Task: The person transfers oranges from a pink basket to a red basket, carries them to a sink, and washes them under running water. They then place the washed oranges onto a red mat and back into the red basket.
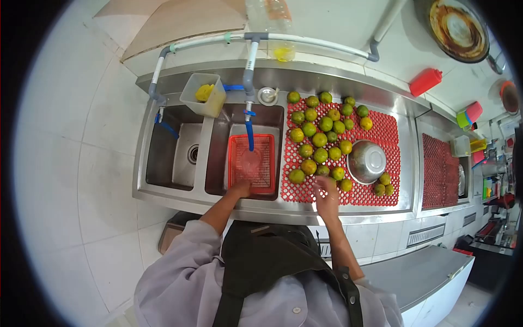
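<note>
Water runs from the blue tap hose (250,136) into a red plastic basket (266,189) in the right-hand sink (217,158). My left hand (240,189) is at the basket's near left rim, fingers curled over it. Over the near edge of the red perforated mat (305,195), my right hand (327,195) reaches toward the green citrus fruits (320,156). Its fingers look apart and slightly blurred, close to one fruit (322,170), and I see nothing held. Several green and yellowish fruits lie loose on the mat.
An upturned steel bowl (366,162) rests on the mat, with several small fruits (385,179) beside it. A plastic tub (204,95) with something yellow stands behind the sinks, near a small metal dish (267,96). White pipe (321,46) runs along the wall. A red bottle (426,82) is farther right.
</note>
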Motion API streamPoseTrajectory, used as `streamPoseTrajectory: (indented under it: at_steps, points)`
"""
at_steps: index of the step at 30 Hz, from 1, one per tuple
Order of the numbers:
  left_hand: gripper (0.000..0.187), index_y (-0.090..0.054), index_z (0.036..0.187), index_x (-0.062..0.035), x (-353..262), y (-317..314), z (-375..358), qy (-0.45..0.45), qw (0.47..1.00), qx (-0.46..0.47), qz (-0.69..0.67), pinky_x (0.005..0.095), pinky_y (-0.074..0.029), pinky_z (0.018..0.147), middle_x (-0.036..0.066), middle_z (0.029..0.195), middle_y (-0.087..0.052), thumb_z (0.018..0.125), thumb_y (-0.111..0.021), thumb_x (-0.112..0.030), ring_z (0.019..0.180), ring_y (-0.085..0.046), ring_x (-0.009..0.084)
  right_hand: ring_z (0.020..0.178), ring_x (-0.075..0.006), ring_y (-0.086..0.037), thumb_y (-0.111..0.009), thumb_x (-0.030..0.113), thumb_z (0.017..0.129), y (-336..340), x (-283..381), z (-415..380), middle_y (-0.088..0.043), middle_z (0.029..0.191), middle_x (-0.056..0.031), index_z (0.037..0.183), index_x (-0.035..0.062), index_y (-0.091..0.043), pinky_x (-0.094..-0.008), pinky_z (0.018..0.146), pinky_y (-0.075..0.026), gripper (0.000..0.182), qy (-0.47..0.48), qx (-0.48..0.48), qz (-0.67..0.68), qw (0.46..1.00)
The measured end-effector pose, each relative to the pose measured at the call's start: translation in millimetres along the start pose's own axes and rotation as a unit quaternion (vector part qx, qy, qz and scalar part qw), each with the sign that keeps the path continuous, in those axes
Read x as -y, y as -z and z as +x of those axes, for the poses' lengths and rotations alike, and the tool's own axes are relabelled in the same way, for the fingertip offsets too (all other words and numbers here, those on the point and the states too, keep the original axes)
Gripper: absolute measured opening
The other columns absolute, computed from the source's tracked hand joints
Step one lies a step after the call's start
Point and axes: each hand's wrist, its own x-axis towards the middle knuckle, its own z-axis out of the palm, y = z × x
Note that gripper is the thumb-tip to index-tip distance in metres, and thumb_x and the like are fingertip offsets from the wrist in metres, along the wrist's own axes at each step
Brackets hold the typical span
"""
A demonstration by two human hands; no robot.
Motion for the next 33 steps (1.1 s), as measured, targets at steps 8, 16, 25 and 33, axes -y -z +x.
streamPoseTrajectory:
  at_steps: [8, 16, 25, 33]
  points:
    - [0.038, -0.067, 0.119, -0.0049, 26, -46, 101, -0.074, 0.979, 0.152, 0.116, 0.0432, -0.047, 0.1, 0.02, 0.128, -0.062, 0.087, -0.059, -0.024, 0.119, -0.06, 0.0328, 0.083, -0.0344, -0.07, -0.057, 0.032, 0.096, -118, 200, 176, -0.067, 0.101, -0.0178, 0.099, 0.0004, -0.066, -0.0446, 0.069, -0.056, 0.033, 0.103, 0.077, -0.322, 0.938]
    - [0.037, -0.067, 0.12, -0.0064, 23, -24, 90, -0.21, 0.942, 0.157, 0.209, 0.0431, -0.048, 0.098, 0.02, 0.124, -0.063, 0.089, -0.056, -0.024, 0.116, -0.061, 0.0335, 0.083, -0.0291, -0.074, -0.058, 0.015, 0.086, -160, 193, 210, -0.074, 0.09, -0.0147, 0.091, 0.0056, -0.075, -0.0399, 0.07, -0.059, 0.021, -0.012, 0.142, -0.458, 0.878]
    - [0.041, -0.069, 0.099, -0.003, 8, 171, -84, -0.236, 0.969, -0.07, 0.005, 0.0459, -0.05, 0.077, 0.023, 0.093, -0.068, 0.088, -0.067, -0.043, 0.089, -0.066, 0.0393, 0.068, -0.0255, -0.071, -0.052, 0.034, 0.095, -122, 158, 169, -0.07, 0.076, -0.018, 0.083, 0.0004, -0.069, -0.0407, 0.068, -0.057, 0.039, -0.16, 0.197, 0.033, 0.967]
    - [0.038, -0.067, 0.077, -0.006, -67, 178, -265, -0.235, 0.891, -0.353, 0.163, 0.0432, -0.047, 0.062, 0.017, 0.071, -0.062, 0.071, -0.079, -0.041, 0.069, -0.062, 0.0353, 0.08, -0.0352, -0.066, -0.053, 0.036, 0.1, 25, -14, -96, -0.067, 0.087, -0.0207, 0.097, 0.0021, -0.067, -0.0423, 0.072, -0.051, 0.037, -0.03, 0.185, -0.047, 0.981]
